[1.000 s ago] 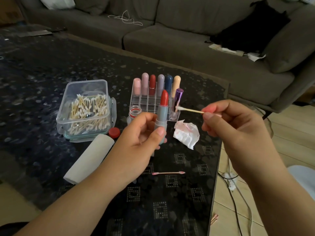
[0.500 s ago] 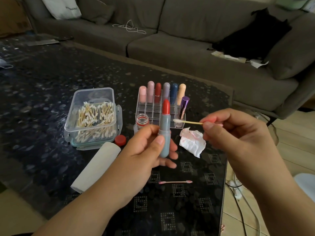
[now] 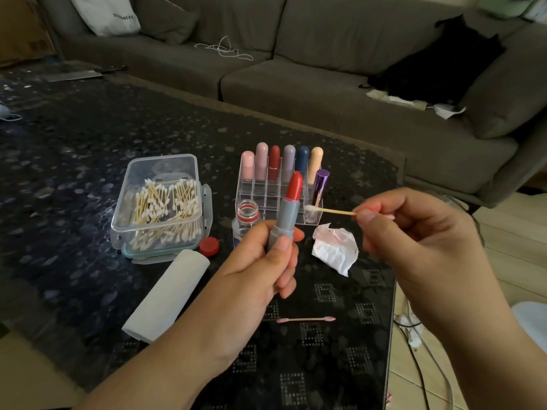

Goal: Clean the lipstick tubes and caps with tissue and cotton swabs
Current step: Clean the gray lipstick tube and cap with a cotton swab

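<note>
the left hand [image 3: 260, 261] grips an uncapped grey plastic lipstick tube [image 3: 284, 220] upright, thumb across its front and fingers curled behind — the red lipstick bullet [image 3: 295, 186] stands extended above the grey collar. the right hand [image 3: 414, 235] pinches a wooden-stemmed cotton swab [image 3: 330, 210] between thumb and forefinger, held level, its white tip just beside the tube's right side; whether it touches cannot be told.

behind the tube on the dark patterned glass bench [image 3: 88, 161] stands a clear acrylic lipstick organiser [image 3: 266, 196] with a back row of capped tubes in pink, pale pink, red, lilac, navy and peach, and a purple metallic tube [image 3: 319, 186] at its right front. just left of the organiser's front is a small open clear bottle [image 3: 247, 216], partly hidden by the left hand, and its red screw cap [image 3: 209, 245] lies near it. further left is a clear plastic box of cotton swabs [image 3: 162, 205], open, resting on its lid. a white roll of tissue [image 3: 167, 294] lies on its side in front of the box. a crumpled white tissue with pink smears [image 3: 336, 250] lies between the two hands — and a used pink-stained swab [image 3: 306, 319] lies flat nearer the person. a grey fabric sofa [image 3: 325, 54] runs behind the bench.
</note>
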Demonstrator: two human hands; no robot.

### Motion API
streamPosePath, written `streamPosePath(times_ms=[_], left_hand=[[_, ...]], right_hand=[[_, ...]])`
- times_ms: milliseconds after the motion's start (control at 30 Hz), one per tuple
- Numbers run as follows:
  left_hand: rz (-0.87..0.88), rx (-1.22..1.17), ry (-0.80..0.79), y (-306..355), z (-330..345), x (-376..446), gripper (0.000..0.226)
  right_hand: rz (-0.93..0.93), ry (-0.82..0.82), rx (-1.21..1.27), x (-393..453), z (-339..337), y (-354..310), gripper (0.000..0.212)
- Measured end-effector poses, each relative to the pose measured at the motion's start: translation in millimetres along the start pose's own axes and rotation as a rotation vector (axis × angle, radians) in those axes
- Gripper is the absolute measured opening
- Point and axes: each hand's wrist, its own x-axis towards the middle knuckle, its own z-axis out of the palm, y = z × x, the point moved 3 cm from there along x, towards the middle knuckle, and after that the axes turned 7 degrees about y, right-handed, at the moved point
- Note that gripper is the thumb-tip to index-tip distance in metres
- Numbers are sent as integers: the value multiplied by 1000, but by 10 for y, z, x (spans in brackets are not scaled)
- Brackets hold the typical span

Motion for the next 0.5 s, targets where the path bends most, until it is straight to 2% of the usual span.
streamPosePath(times_ms=[500], left_hand=[[45, 108, -20, 2, -14, -27, 23]], right_hand=[[-4, -12, 1, -12, 13, -9, 7]])
